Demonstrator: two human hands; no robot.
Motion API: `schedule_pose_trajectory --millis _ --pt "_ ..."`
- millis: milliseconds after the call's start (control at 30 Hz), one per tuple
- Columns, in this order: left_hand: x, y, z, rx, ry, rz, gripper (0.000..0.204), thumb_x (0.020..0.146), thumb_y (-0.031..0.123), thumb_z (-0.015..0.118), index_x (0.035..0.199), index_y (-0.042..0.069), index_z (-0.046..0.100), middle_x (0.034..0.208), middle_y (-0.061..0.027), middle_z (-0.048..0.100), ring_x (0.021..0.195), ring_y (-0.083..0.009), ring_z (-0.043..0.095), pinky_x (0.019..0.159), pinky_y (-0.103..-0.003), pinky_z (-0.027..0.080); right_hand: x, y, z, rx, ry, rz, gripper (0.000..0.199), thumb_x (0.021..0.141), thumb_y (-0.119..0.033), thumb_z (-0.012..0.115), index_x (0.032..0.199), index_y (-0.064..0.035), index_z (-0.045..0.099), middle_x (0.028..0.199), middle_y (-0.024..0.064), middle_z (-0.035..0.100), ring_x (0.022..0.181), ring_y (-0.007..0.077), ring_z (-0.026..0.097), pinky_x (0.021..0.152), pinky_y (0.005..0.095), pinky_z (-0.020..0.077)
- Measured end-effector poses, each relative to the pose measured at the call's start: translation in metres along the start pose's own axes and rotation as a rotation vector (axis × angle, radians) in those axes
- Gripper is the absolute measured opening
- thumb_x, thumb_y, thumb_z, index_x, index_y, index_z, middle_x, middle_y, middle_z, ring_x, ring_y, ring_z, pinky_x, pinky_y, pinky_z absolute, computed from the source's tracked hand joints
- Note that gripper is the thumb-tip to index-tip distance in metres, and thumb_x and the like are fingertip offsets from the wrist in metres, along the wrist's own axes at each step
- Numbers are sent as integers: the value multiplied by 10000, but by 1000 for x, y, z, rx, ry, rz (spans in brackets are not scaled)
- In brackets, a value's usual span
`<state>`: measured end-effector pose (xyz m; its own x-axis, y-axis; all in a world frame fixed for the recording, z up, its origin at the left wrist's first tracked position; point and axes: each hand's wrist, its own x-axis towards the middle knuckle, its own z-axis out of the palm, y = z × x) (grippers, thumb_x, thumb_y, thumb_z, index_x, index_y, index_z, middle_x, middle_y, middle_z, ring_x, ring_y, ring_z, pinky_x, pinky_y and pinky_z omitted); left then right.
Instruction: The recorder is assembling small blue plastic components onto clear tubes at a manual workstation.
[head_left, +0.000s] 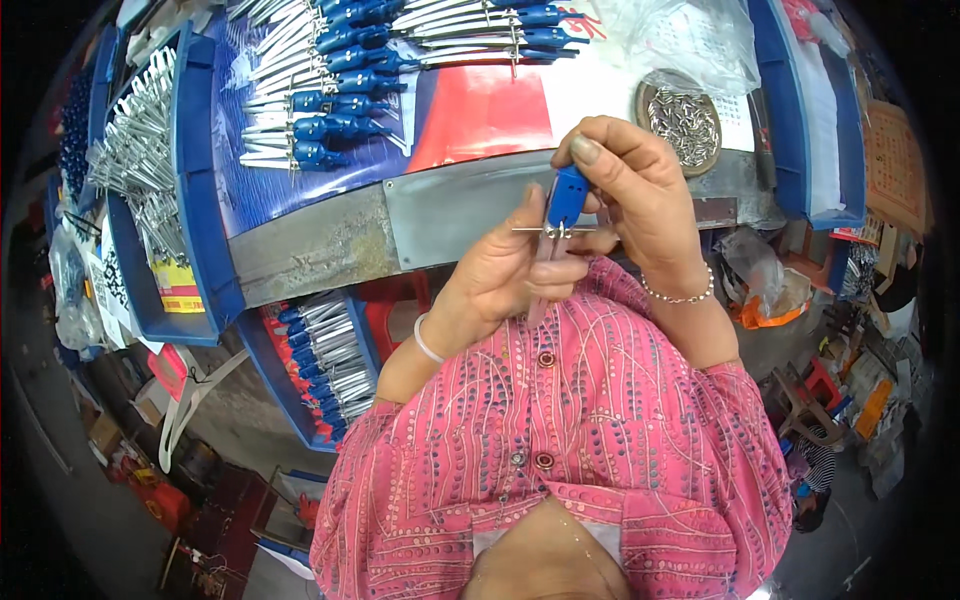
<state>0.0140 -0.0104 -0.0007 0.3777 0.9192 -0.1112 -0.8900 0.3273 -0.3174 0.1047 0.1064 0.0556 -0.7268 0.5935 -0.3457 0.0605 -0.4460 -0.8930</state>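
I hold a drawing compass (563, 205) with a blue top and thin metal legs in front of my chest. My left hand (510, 270) grips its lower legs, where a thin metal cross pin sticks out to the left. My right hand (635, 185) pinches the blue top from above with thumb and fingers. Both hands are close together, just above my pink patterned shirt (560, 420).
Rows of finished blue-topped compasses (330, 90) lie on the blue and red work surface ahead. A round dish of small metal parts (683, 122) sits to the right. Blue bins hold metal legs (140, 150) at left and more compasses (325, 360) below the metal table edge (440, 215).
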Motion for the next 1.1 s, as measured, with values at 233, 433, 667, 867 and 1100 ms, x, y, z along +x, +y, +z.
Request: schedule_pose_trajectory --millis 233,433,667,867,1100 --pt "3 10 -7 -27 -32 -3 430 859 405 493 1026 9 524 925 -103 549 463 -74 403 384 -178 300 7 3 -3 -99 -59 -93 177 862 -161 534 849 10 576 777 22 586 630 40 519 553 169 425" --pt "7 10 -4 -6 -59 3 411 864 389 492 1012 6 509 860 -96 529 452 -67 396 373 -177 297 13 3 -8 -80 -113 -34 162 863 -149 531 854 5 579 780 22 586 694 49 533 615 181 437" --pt "14 3 2 -15 -34 135 395 881 365 471 1014 -7 493 806 -70 474 441 -56 380 383 -171 305 16 7 -10 -4 -72 -3 152 863 -140 531 856 4 579 783 22 586 698 53 536 611 180 437" --pt "14 -5 0 -75 -66 201 398 897 348 446 1019 -30 477 809 -76 473 434 -54 363 384 -183 293 17 7 -8 -34 -83 -25 152 867 -136 523 851 5 576 763 18 578 652 34 519 575 159 422" --pt "17 -2 0 -110 -69 228 403 900 345 440 990 -46 470 807 -86 473 424 -61 356 382 -187 289 18 6 -5 -91 -115 -99 176 875 -154 515 839 7 577 700 -13 559 536 -8 468 466 131 361"
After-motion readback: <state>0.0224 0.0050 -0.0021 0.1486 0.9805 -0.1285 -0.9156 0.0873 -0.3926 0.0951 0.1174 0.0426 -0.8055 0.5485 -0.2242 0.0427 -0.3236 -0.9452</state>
